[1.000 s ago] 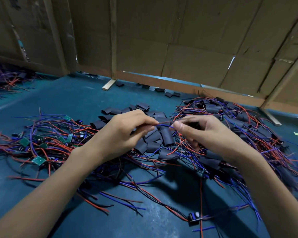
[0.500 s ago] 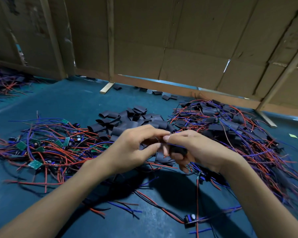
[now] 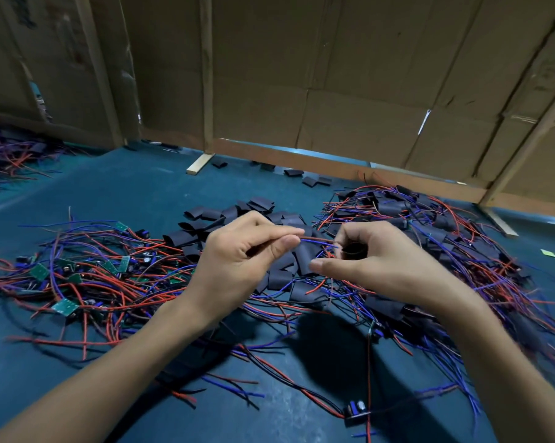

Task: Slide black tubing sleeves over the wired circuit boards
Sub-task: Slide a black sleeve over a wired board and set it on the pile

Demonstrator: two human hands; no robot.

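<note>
Teal-blue table (image 3: 135, 193) surface, head view only. Left hand (image 3: 237, 263) raised over the middle of the table, thumb and forefinger pinching a thin bundle of red and blue wires (image 3: 317, 240) that runs rightward. Right hand (image 3: 375, 263) just beside it, fingers curled round a short black tubing sleeve (image 3: 352, 249); the sleeve's open mouth faces the wire ends, which reach its rim. Whether the wires are already inside, cannot tell.

Under and behind the hands: loose pile of flat black tubing sleeves (image 3: 237, 215). Left of it, a tangle of red and blue wires with small green circuit boards (image 3: 66, 306). Right of it, a heap of wired boards already covered in black tubing (image 3: 429, 225). One small wired board with a blue component (image 3: 355, 409) lies apart near the front edge. Brown cardboard wall (image 3: 333, 75) with wooden battens stands behind the table.
</note>
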